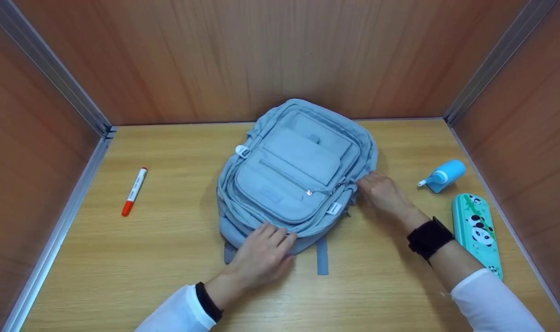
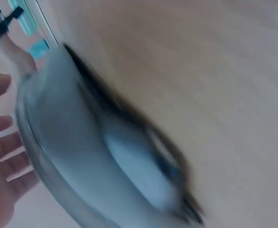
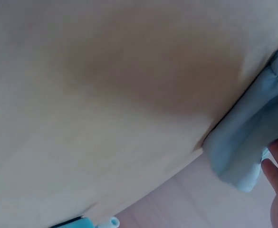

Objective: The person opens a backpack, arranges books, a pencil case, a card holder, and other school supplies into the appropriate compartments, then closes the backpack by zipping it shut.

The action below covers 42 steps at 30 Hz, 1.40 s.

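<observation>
A light blue-grey backpack (image 1: 303,157) lies tilted on the table, front side up, with white buckles at its sides. My left hand (image 1: 264,253) rests at its near edge, fingers loosely extended. In the left wrist view the spread fingers (image 2: 10,168) are beside the blurred backpack (image 2: 77,142). At the backpack's right side, my right hand (image 1: 384,193) pinches the fabric with bent fingers. The right wrist view catches only the fingertips (image 3: 276,168) against the bag's side (image 3: 248,137); the pinched spot is partly hidden.
On the left lies a red-capped white marker (image 1: 134,191). To the right are a blue squeeze bottle (image 1: 446,174) with a white nozzle and a turquoise panda pencil case (image 1: 476,230), partly behind the right forearm. A grey strap (image 1: 323,256) sticks out under the bag. Wooden panels (image 1: 280,60) enclose the table.
</observation>
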Each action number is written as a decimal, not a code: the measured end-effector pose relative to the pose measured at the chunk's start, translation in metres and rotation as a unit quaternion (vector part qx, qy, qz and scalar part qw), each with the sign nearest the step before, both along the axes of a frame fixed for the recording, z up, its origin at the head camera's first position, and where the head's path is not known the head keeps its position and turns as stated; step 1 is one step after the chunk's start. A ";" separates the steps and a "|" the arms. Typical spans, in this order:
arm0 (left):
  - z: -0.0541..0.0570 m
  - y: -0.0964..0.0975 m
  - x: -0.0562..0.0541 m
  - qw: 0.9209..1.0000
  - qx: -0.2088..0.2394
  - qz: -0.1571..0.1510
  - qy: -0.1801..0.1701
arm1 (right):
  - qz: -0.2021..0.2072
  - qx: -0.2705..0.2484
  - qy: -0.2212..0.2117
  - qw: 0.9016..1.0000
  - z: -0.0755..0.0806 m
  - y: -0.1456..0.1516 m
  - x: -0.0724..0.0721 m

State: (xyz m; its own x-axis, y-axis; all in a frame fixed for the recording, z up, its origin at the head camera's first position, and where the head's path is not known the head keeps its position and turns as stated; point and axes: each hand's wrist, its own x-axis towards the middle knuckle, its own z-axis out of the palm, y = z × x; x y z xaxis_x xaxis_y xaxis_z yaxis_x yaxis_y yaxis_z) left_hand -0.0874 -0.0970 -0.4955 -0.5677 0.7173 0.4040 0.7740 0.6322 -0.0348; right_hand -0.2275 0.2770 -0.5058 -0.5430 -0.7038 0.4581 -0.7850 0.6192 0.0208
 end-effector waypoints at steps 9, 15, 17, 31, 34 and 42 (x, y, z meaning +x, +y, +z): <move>-0.009 -0.012 -0.012 0.999 -0.047 0.026 -0.004 | 0.006 0.001 0.000 1.000 0.000 -0.004 0.028; -0.005 -0.031 -0.025 0.996 -0.057 0.053 -0.032 | 0.028 -0.014 0.013 0.999 -0.003 -0.013 0.044; -0.005 -0.037 -0.030 0.995 -0.048 0.067 -0.053 | 0.035 -0.022 0.018 0.999 -0.004 -0.017 0.050; -0.001 -0.060 -0.078 0.987 -0.005 0.126 -0.102 | 0.017 -0.030 -0.015 0.999 -0.001 -0.045 0.075; -0.001 -0.062 -0.087 0.986 -0.008 0.130 -0.103 | 0.009 -0.029 -0.030 0.999 0.000 -0.049 0.079; -0.004 -0.066 -0.112 0.987 -0.001 0.148 -0.067 | 0.020 -0.036 -0.034 0.999 -0.001 -0.059 0.079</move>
